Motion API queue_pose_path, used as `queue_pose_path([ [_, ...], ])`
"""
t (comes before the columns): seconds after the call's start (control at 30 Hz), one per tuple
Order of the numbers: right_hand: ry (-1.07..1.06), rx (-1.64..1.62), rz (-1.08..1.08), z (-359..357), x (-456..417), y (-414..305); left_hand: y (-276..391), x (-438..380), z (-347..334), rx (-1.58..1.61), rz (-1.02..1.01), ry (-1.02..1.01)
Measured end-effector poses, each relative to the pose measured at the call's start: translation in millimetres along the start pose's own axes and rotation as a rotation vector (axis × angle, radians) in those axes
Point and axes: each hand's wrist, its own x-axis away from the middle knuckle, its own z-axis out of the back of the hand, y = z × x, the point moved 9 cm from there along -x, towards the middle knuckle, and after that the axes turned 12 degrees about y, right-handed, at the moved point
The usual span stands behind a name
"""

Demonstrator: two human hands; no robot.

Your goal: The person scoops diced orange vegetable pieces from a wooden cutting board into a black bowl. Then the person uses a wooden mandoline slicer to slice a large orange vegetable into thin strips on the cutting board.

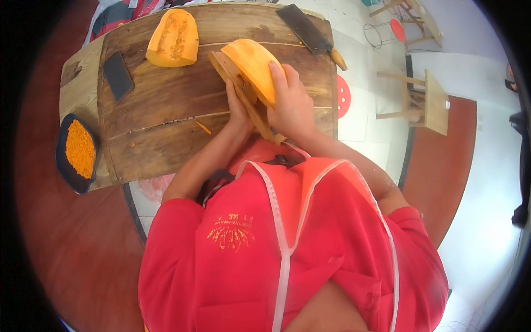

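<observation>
My right hand [293,99] grips a long piece of peeled pumpkin [251,62], its cut side against a tilted wooden board [224,66], perhaps a grater or slicer. My left hand [239,103] holds that board by its near side; the fingers behind it are hidden. The board's lower end lies by the red apron at my waist. Another pumpkin piece [176,39] rests cut side up, its seed hollow showing, at the back left of the wooden table [166,95]. A thin orange strip [203,128] lies on the wood left of my left forearm.
A dark pan-shaped container [62,159] of shredded orange pumpkin [80,149] stands at the table's left end. Near it lies a dark flat slab [118,76]. A cleaver [305,29] lies at the back right, its handle over the edge. A red stool [343,96] is beside the table.
</observation>
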Motion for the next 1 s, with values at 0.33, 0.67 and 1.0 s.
queue_pose_path([
  [0.33, -0.087, -0.308, -0.006, 29.4, 42.7, -11.7, -15.0, 34.7, 19.7, 0.055, 0.160, -0.006],
  [0.67, 0.070, -0.400, -0.014, 31.1, 38.9, 1.0, 17.5, 3.5, -14.0, -0.027, 0.032, -0.280],
  [1.0, 0.183, -0.355, -0.057, -21.0, -12.6, 8.3, 14.1, -22.4, 9.0, -0.031, -0.113, -0.244],
])
